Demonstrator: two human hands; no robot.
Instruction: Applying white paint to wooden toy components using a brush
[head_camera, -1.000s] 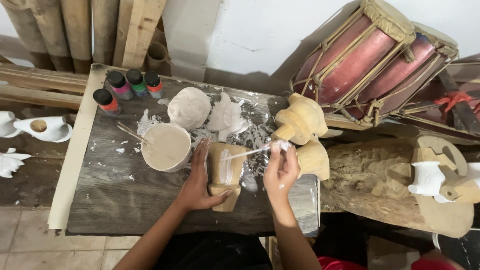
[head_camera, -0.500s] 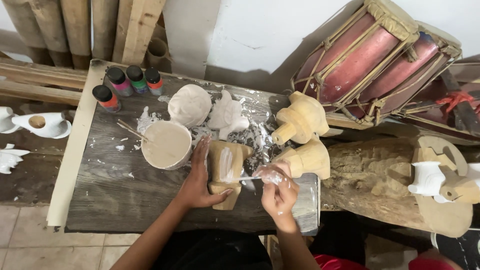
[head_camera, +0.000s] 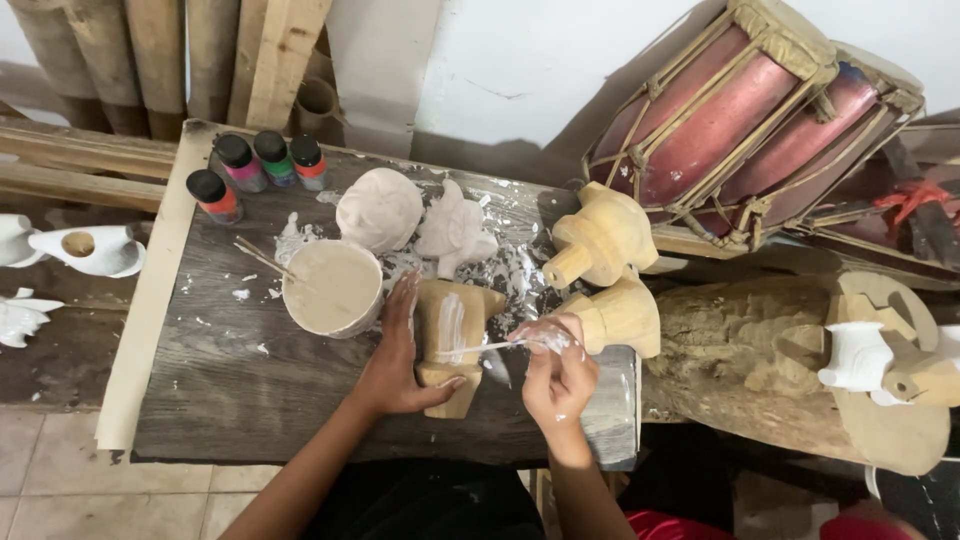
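Note:
A bare wooden carving (head_camera: 452, 335) stands on the dark wooden board (head_camera: 230, 390), with a white paint streak down its face. My left hand (head_camera: 398, 362) grips it from the left side. My right hand (head_camera: 557, 372) holds a thin paintbrush (head_camera: 490, 347) whose tip touches the carving's front. A bowl of pale beige paint (head_camera: 333, 288) sits just left of the carving, with a stick resting on its rim.
Several small paint bottles (head_camera: 258, 167) stand at the board's back left. Two white-coated carvings (head_camera: 415, 220) and two unpainted wooden ones (head_camera: 605, 270) lie behind. A log (head_camera: 740, 350), two red drums (head_camera: 745, 120) and white pieces (head_camera: 60, 250) surround the board.
My right hand dropped from above the carving toward me and lower right. The brush now reaches across to the carving's front. My left hand stays on the carving.

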